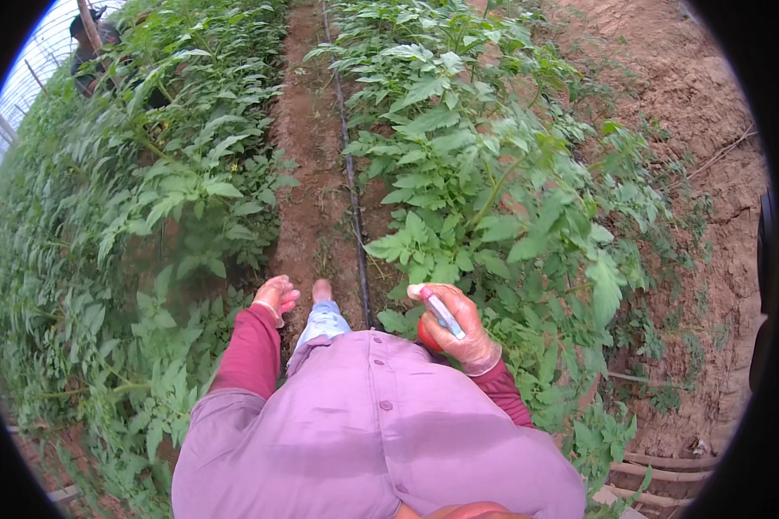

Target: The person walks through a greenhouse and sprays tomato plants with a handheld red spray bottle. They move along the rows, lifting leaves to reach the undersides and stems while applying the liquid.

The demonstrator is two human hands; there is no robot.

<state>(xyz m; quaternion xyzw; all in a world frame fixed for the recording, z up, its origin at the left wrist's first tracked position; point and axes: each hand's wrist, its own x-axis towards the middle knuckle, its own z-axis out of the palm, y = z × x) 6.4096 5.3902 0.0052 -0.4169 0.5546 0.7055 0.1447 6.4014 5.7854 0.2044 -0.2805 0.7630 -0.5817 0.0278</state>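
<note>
My right hand (462, 327), in a thin clear glove, is closed around a small slim tube (446, 314) with a whitish tip and a pink band. Below that hand shows part of a red rounded object (428, 336), and whether it is held or hangs there is unclear. Broad leaves of a tomato plant (428, 243) stand just beyond this hand. On the other side, my left hand (275, 297) is also in a clear glove. Its fingers are curled and pinkish at the tips, beside the foliage of the left row (195, 188); whether they hold anything is hidden.
A narrow soil path (305, 130) runs ahead between the rows, with a black irrigation hose (350, 168) along its right side. My foot (322, 290) is on the path. Another person (94, 52) is among plants at upper left. Bare earth (714, 194) slopes at right.
</note>
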